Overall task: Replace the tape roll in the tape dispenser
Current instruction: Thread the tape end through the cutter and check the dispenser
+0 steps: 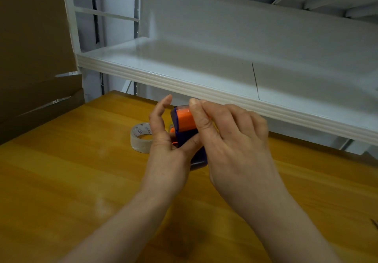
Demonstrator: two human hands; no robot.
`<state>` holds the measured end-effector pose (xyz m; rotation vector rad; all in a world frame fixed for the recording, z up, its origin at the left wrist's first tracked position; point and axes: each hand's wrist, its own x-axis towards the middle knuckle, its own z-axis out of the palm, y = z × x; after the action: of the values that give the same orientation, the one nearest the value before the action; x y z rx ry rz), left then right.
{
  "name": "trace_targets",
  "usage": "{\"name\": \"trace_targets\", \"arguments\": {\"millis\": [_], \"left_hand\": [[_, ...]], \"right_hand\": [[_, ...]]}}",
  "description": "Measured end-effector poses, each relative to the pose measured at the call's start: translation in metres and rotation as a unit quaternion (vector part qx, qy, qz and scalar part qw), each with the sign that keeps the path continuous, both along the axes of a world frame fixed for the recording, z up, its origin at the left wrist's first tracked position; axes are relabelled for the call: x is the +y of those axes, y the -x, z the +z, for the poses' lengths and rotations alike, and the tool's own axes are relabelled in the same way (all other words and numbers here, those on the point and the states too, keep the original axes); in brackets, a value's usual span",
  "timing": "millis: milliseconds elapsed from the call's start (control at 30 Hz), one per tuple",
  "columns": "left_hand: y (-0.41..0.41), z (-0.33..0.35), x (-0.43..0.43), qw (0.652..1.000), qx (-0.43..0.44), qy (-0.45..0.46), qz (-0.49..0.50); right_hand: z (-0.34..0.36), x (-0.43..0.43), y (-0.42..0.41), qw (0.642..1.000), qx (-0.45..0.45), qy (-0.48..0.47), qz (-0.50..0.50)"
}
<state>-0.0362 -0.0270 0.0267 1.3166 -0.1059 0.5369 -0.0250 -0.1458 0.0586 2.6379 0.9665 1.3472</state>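
Tape dispenser (pixel 185 135) looks like light, stiff plastic; your left hand (pixel 165 142) grips it low, right hand (pixel 231 133) pinches the orange top (pixel 184 119)

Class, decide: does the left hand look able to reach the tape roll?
Probably yes: the tape roll lies just beside the left hand, nothing between, though its grip is on the tape dispenser.

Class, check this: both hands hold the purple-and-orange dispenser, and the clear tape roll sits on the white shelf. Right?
No. In the head view the clear tape roll lies on the wooden table, not the shelf. The left hand and right hand do hold the dispenser.
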Motion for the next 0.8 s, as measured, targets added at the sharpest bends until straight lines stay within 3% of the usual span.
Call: {"name": "trace_targets", "arguments": {"millis": [800], "left_hand": [[-0.0021, -0.0018, 0.0027, 1.0, 0.021, -0.01, -0.002]], "right_hand": [[-0.0027, -0.0029, -0.005, 0.999, 0.037, 0.02, -0.008]]}}
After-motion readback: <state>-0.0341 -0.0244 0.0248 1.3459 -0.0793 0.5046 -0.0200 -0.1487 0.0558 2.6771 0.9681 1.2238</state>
